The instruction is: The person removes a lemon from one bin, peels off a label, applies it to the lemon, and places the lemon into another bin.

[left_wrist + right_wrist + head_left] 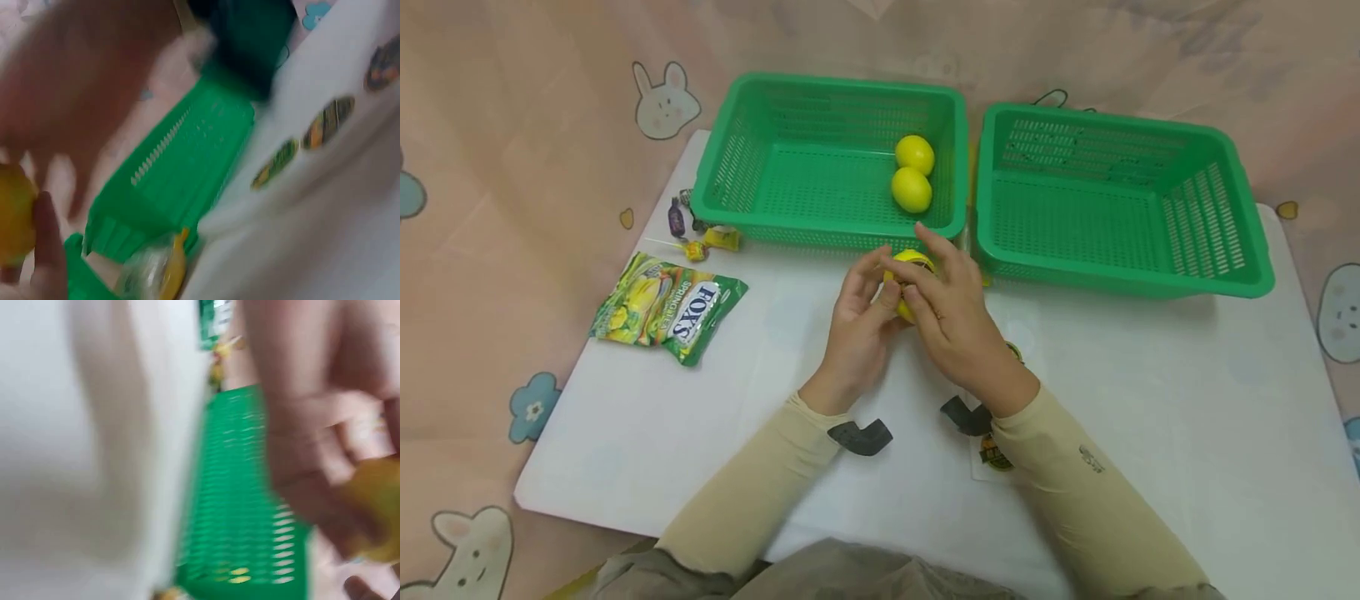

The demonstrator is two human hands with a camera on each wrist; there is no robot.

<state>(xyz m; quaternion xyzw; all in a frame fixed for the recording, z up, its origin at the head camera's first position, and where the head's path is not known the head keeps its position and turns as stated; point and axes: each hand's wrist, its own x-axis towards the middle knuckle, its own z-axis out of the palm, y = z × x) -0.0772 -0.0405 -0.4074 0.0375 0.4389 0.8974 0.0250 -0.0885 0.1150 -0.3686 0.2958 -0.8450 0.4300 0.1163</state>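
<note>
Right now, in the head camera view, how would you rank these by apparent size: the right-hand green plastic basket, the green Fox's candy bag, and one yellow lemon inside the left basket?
1. Right-hand green plastic basket, clearly largest.
2. Green Fox's candy bag.
3. Yellow lemon, smallest; it lies farther from the camera than the bag, but the gap looks too big to matter.

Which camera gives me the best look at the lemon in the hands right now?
The head view: the lemon shows sharply, gripped between the left hand and right hand before the left basket. Both wrist views are motion-blurred, showing only a yellow edge of it.
</note>
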